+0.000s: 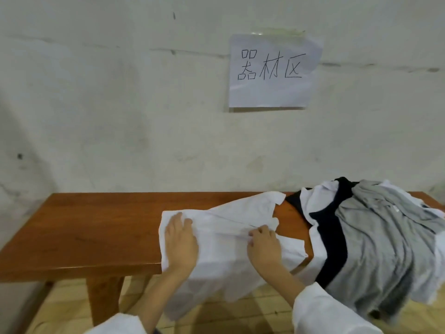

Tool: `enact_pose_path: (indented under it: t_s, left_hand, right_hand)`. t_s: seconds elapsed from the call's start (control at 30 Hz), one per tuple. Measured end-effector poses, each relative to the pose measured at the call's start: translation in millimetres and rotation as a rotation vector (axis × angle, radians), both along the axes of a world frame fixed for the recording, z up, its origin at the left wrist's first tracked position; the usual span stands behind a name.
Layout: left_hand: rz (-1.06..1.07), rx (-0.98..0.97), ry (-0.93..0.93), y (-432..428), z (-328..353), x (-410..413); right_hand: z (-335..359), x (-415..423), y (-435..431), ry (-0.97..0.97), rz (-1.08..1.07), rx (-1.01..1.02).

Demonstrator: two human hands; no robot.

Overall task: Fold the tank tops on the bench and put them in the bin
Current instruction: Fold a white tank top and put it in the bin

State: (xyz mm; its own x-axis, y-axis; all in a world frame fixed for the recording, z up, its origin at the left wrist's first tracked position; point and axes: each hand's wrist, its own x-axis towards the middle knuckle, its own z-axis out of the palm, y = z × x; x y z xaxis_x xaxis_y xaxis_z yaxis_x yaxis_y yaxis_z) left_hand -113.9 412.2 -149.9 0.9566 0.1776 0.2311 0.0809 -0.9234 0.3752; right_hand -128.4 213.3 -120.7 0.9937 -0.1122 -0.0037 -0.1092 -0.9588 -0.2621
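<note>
A white tank top (224,227) lies spread across the wooden bench (96,225), with its near part hanging over the front edge. My left hand (180,242) rests flat on its left side, fingers straight. My right hand (263,247) lies on the middle of the same top with its fingertips curled into a crease of the cloth. To the right sits a pile of tank tops (368,232) in grey, white and black, draped over the bench's front edge. No bin is in view.
A pale wall stands directly behind the bench, with a paper sign (272,73) taped to it. The bench's left half shows bare wood. Below the bench is a light tiled floor (252,309) and a bench leg (103,300).
</note>
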Motion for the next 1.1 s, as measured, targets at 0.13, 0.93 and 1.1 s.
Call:
enact_pose_path:
  t_s: [0.13, 0.93, 1.1]
  left_hand:
    - [-0.059, 0.131, 0.157, -27, -11, -12]
    - [-0.083, 0.137, 0.183, -7, -8, 98]
    - [-0.073, 0.169, 0.196, -5, -6, 66]
  right_hand:
    - [-20, -10, -12, -0.007, -0.005, -0.114]
    - [-34, 88, -33, -0.273, -0.035, -0.014]
    - [-36, 54, -35, -0.039, -0.076, -0.045]
